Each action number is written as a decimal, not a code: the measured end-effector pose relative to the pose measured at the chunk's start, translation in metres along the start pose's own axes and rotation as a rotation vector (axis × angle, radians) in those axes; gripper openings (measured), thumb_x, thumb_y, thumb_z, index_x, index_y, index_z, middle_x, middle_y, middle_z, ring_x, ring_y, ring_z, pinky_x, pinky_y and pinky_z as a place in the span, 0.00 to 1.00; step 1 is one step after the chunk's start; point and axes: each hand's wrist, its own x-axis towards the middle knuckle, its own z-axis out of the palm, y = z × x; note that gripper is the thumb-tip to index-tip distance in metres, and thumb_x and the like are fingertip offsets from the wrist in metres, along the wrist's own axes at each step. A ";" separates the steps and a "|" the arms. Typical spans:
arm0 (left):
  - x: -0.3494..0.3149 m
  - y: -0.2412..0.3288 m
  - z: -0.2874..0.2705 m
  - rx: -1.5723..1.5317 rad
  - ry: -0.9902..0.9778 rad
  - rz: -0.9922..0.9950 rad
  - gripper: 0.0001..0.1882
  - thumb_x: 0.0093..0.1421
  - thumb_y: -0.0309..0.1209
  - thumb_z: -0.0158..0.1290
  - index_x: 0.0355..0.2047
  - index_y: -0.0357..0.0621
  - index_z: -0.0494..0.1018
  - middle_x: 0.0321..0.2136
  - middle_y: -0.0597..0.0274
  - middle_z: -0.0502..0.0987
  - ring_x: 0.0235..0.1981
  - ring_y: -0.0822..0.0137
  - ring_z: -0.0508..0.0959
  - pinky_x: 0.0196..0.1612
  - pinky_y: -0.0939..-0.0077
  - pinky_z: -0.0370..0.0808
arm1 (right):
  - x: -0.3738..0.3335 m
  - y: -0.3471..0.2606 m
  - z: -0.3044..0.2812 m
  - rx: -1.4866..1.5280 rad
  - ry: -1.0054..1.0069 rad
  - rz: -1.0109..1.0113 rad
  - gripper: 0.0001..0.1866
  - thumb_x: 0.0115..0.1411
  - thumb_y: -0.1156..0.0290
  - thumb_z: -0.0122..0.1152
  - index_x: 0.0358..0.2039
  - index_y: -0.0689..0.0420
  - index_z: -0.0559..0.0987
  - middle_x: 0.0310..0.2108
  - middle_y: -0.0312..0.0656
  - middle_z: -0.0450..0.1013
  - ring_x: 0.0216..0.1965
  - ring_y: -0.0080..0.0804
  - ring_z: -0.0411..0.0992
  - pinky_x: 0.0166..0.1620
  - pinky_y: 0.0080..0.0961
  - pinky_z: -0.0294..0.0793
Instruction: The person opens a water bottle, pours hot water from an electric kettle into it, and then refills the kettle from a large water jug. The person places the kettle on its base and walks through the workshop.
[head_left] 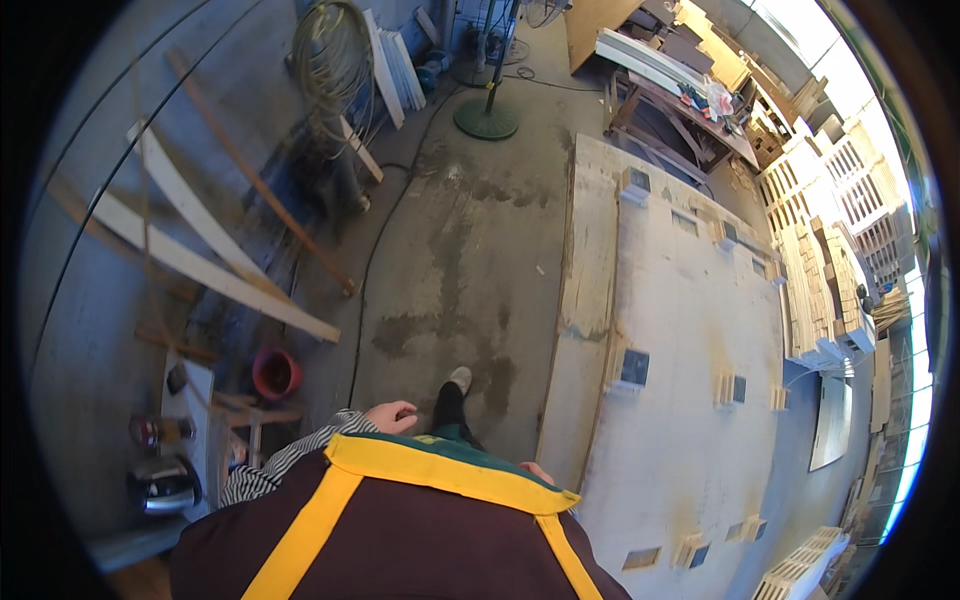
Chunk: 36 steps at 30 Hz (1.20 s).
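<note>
— Looking down, what do the hands hold?

— Nothing that shows. The left hand (391,416) hangs loosely curled and empty by the apron (430,470); of the right hand (537,470) only a sliver shows past the apron's edge, so I cannot tell its grip.

— And nearest them?

— The big work table (690,400), just beside the right hand, wooden blocks (632,368) spaced across it, probably as stops.

Red bucket (276,372) beside leaning planks (215,275).

head view looks steeply down at floor (470,250)
</note>
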 end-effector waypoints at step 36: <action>0.898 0.690 -0.589 0.361 -0.338 0.355 0.22 0.67 0.39 0.52 0.56 0.39 0.71 0.47 0.53 0.79 0.50 0.63 0.78 0.55 0.71 0.74 | 0.871 -0.543 -0.552 0.210 0.594 -0.164 0.19 0.60 0.61 0.63 0.47 0.61 0.77 0.38 0.49 0.79 0.39 0.41 0.79 0.45 0.34 0.78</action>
